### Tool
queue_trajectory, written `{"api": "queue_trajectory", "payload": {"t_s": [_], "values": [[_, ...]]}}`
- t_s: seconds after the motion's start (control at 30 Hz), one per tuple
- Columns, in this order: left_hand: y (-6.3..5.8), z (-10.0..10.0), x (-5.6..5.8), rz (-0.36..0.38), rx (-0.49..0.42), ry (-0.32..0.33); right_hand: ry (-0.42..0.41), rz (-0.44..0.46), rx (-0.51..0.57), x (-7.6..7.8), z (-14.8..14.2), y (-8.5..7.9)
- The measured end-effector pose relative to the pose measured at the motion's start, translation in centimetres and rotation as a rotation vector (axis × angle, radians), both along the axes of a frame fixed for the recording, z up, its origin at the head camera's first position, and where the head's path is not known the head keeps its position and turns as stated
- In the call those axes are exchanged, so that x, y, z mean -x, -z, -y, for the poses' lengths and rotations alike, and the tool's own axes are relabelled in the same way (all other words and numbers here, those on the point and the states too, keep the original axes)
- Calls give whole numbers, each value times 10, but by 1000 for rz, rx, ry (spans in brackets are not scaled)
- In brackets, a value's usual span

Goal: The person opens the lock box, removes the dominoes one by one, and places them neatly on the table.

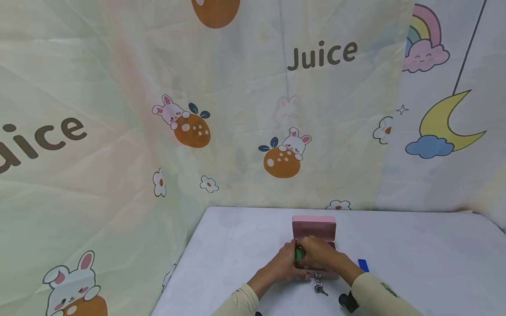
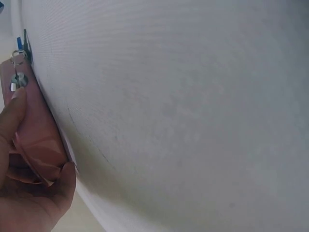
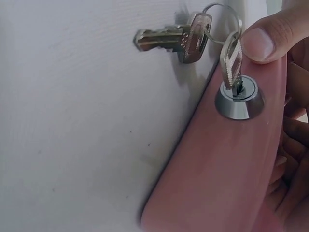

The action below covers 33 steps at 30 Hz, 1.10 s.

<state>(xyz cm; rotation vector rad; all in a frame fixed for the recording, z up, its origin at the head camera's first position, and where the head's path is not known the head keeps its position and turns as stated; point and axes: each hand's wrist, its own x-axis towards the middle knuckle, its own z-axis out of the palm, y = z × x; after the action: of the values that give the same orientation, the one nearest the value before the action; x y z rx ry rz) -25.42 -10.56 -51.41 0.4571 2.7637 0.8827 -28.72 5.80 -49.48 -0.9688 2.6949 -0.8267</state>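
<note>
A small pink lockable box (image 1: 328,274) stands on the table with its lid (image 1: 314,230) raised. My left hand (image 1: 285,263) grips its left side, with the thumb on the front face, as the left wrist view also shows. Into the box reaches my right hand (image 1: 318,253), fingers curled at a green object (image 1: 298,254) whose kind cannot be made out. A key (image 3: 231,63) sits in the round lock (image 3: 240,104) on the front. From its ring hangs a second key (image 3: 171,38). The box's inside is mostly hidden by my hands.
The white table (image 1: 229,245) surrounds the box. Right of it lies a flat blue thing (image 1: 363,265), partly covered by the right arm. Against the right sleeve shows a black object (image 1: 348,303). A printed cloth (image 1: 237,87) hangs behind the table.
</note>
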Motion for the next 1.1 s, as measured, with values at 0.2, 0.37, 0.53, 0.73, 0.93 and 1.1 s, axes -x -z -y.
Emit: {"api": "queue_trajectory", "payload": {"t_s": [0.2,0.37,0.53,0.73,0.93,1.1], "values": [[0,1,1,2,-5,-2,-7,21,6,-1,0,-4],[1,1,1,11,-13,-6,-12,36,3,-1,-2,-6],[0,1,0,8,-24,-3,-17,18,-2,-1,-4,-7],[-1,2,0,-7,-31,12,-31,-20,-15,0,-6,-6],[2,2,0,-16,-32,18,-6,-27,-31,-1,-11,-4],[2,2,-1,-15,-29,15,13,-17,-35,-2,-15,-5]]}}
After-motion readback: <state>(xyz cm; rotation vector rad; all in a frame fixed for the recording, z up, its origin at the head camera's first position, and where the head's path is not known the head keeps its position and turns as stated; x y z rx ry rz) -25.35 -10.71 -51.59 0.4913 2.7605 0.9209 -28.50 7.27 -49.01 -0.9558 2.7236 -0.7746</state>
